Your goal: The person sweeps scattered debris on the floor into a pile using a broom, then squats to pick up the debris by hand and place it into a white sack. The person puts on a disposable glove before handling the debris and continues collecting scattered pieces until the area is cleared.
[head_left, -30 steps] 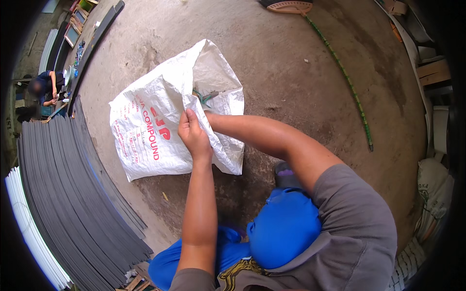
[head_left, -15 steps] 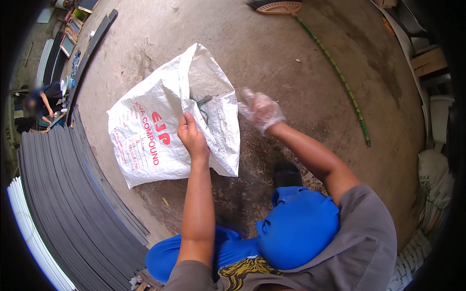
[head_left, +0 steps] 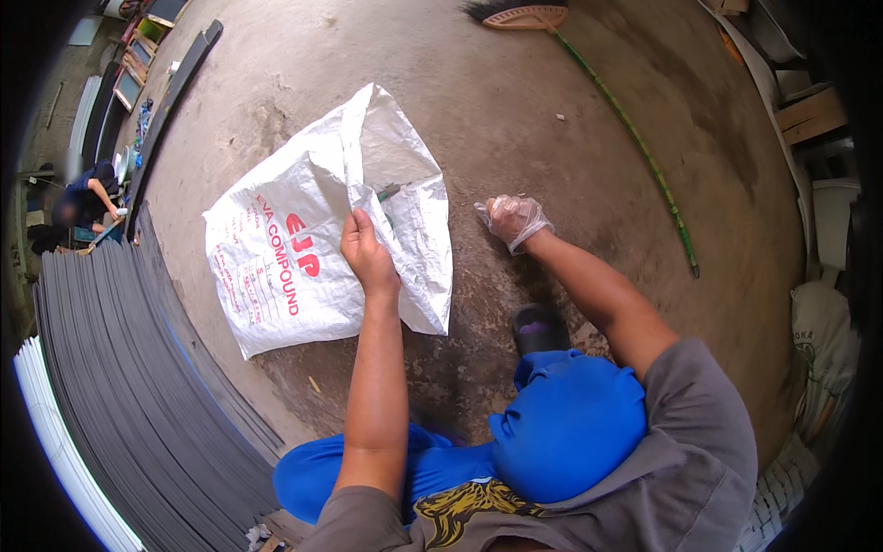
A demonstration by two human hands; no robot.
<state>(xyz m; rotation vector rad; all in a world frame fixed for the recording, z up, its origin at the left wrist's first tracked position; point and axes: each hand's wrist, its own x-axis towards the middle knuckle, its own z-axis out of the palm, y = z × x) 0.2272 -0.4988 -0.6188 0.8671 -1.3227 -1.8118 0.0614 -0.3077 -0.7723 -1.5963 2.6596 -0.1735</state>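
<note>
A white woven sack (head_left: 322,166) with red print lies on the floor, its mouth gaping toward the right. My left hand (head_left: 370,256) is bare and pinches the near edge of that mouth. Inside the opening a bit of something green and dark (head_left: 389,195) shows; the sack's fold hides the rest. To the right of the sack, apart from it, my right hand (head_left: 515,221) wears a thin clear plastic glove. Its fingers are curled in, and the glove's loose tips stick out past them. Whatever lies inside that fist, if anything, is hidden.
A broom with a green handle (head_left: 635,133) lies at the upper right. Long dark strips (head_left: 138,368) are stacked at the left, below a dark beam (head_left: 175,101). Another person (head_left: 87,202) works at the far left. Sacks and boxes (head_left: 814,120) line the right side.
My right hand has drawn away from the sack's mouth to the right, and its fingers have curled in. The green thing inside shows less. My left hand keeps its hold.
</note>
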